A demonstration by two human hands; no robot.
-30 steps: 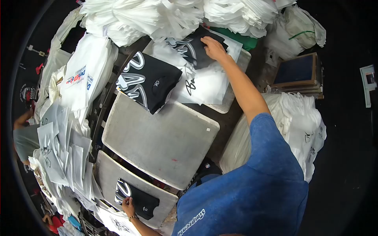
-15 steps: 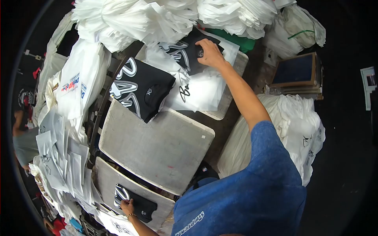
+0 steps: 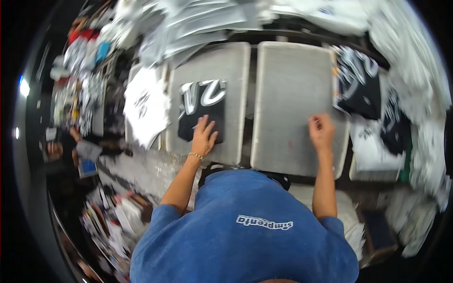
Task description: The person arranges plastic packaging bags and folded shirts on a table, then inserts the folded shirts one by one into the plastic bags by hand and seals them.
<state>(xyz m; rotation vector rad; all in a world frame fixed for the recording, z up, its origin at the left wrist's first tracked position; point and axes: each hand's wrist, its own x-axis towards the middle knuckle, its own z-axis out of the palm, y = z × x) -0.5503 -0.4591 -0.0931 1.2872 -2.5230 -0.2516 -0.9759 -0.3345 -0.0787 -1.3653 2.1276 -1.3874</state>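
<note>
My left hand (image 3: 204,137) lies with its fingers spread on a small folded black shirt (image 3: 200,111) with large white lettering. That shirt rests on the left grey board (image 3: 236,118). Over the right grey board (image 3: 288,94) is my right hand (image 3: 322,132), slightly blurred, its fingers curled in and nothing visible in them. To its right, a folded black shirt (image 3: 361,89) with white lettering overlaps the board's edge. Farther right lies another black shirt (image 3: 395,125), near a white printed bag (image 3: 373,148).
A white printed piece (image 3: 146,106) lies left of the left board. White plastic bags (image 3: 198,21) are piled along the far side, with more bags (image 3: 410,37) at the right. Another person (image 3: 87,148) is at the far left. A dark framed panel (image 3: 380,231) stands lower right.
The view has swung toward the left. My right hand has left the black shirt on the far right and come back over the grey board, fingers curled. My left hand stays at the small black shirt.
</note>
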